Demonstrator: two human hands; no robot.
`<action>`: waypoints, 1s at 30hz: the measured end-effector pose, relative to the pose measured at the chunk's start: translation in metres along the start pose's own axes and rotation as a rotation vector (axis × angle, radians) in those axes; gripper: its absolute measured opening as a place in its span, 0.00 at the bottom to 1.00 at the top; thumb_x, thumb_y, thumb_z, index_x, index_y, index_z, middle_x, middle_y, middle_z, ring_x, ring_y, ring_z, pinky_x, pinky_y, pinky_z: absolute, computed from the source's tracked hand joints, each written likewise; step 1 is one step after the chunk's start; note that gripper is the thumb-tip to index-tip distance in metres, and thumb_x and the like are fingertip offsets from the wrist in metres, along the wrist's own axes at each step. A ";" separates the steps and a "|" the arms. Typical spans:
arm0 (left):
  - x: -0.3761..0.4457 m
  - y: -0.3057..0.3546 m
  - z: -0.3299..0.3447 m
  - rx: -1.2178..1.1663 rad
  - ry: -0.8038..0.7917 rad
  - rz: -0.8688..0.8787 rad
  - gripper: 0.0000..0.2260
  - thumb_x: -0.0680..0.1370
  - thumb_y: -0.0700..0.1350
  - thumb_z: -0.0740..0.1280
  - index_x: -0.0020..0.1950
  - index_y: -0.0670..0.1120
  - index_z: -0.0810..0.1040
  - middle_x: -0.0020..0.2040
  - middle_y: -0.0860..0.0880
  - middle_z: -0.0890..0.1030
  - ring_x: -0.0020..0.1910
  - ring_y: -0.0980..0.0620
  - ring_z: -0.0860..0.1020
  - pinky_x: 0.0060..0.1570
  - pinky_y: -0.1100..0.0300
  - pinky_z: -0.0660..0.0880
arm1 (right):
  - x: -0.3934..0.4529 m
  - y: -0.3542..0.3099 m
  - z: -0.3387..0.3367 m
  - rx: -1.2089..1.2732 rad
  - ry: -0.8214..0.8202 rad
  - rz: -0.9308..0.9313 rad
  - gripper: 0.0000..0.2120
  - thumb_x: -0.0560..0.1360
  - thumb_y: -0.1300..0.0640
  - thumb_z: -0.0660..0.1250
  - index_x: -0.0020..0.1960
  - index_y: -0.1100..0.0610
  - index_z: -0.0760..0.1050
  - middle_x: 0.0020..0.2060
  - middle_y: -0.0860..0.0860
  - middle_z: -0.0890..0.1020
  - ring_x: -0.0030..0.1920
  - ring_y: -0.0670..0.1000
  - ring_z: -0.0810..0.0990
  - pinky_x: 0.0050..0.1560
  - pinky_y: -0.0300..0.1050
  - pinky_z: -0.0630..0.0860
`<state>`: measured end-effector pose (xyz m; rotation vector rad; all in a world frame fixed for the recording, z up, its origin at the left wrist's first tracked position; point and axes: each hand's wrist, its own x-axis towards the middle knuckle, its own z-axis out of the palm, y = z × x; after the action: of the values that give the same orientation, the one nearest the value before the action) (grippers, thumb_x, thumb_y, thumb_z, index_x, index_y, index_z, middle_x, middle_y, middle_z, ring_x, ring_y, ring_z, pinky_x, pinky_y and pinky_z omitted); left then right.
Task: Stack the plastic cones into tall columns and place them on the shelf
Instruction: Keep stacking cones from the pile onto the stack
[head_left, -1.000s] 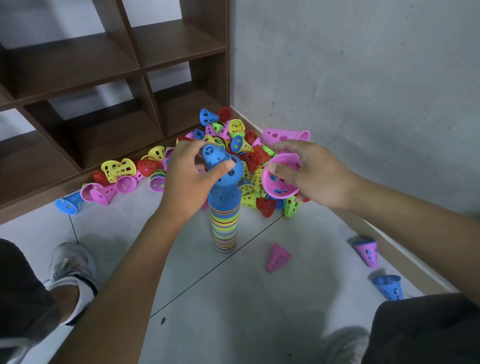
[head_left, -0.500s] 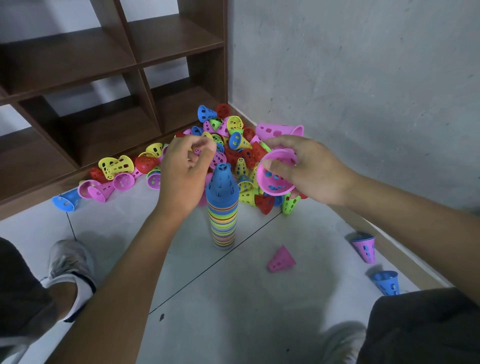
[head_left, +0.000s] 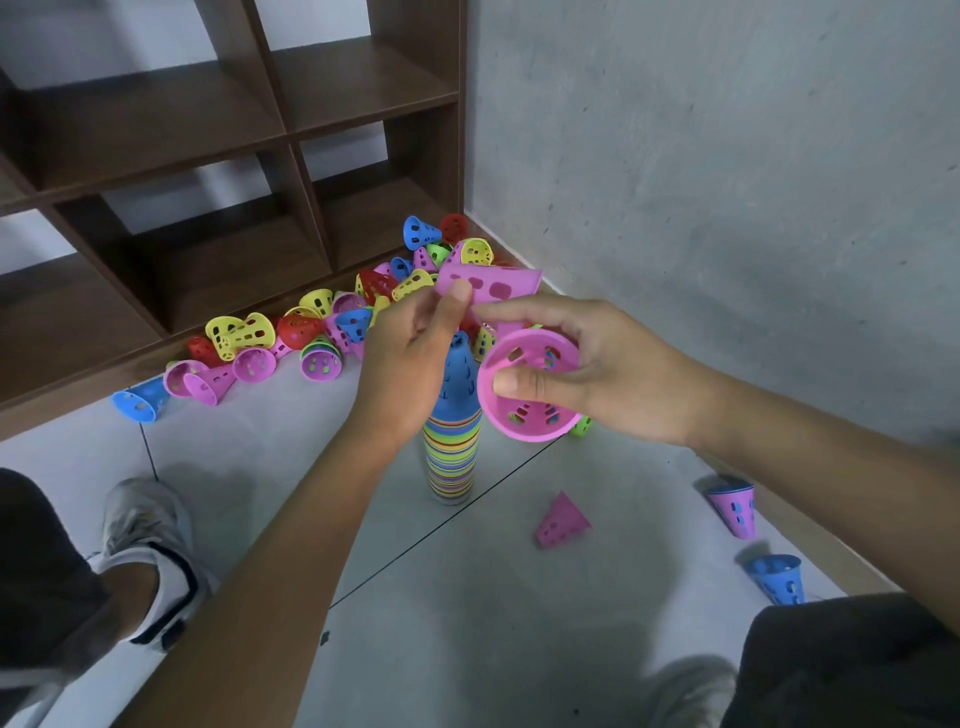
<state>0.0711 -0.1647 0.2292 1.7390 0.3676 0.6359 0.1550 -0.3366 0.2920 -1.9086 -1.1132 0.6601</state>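
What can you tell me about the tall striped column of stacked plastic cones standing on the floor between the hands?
The tall column of stacked plastic cones stands upright on the grey tiled floor, beside a dark tile seam. Its lower part shows thin bands of many colours, the rims of nested cones. A blue perforated cone caps it, narrow end up. The left hand and right hand partly hide the top; whether either touches the column cannot be told. It looks like glossy plastic.
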 end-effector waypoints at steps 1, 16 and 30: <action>0.000 0.002 0.001 -0.104 0.000 -0.041 0.15 0.83 0.54 0.63 0.51 0.45 0.83 0.46 0.44 0.85 0.48 0.43 0.83 0.54 0.44 0.78 | 0.000 -0.001 0.000 0.006 -0.009 -0.002 0.30 0.70 0.39 0.75 0.70 0.43 0.75 0.59 0.39 0.81 0.56 0.43 0.82 0.53 0.65 0.82; 0.010 -0.005 -0.026 -0.010 0.139 0.019 0.07 0.79 0.40 0.66 0.57 0.43 0.78 0.49 0.52 0.83 0.49 0.60 0.80 0.45 0.68 0.75 | -0.001 0.007 -0.001 -0.090 0.100 -0.011 0.26 0.70 0.39 0.69 0.66 0.47 0.77 0.56 0.34 0.79 0.58 0.37 0.78 0.58 0.33 0.75; 0.006 -0.020 -0.025 0.213 0.022 -0.066 0.16 0.80 0.43 0.68 0.68 0.50 0.77 0.62 0.55 0.81 0.61 0.57 0.79 0.62 0.49 0.78 | 0.001 0.009 -0.002 -0.108 0.119 0.035 0.27 0.72 0.40 0.68 0.68 0.49 0.76 0.61 0.41 0.79 0.60 0.37 0.77 0.56 0.25 0.71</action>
<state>0.0629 -0.1360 0.2159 1.9152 0.5215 0.5849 0.1613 -0.3386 0.2858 -2.0353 -1.0613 0.5075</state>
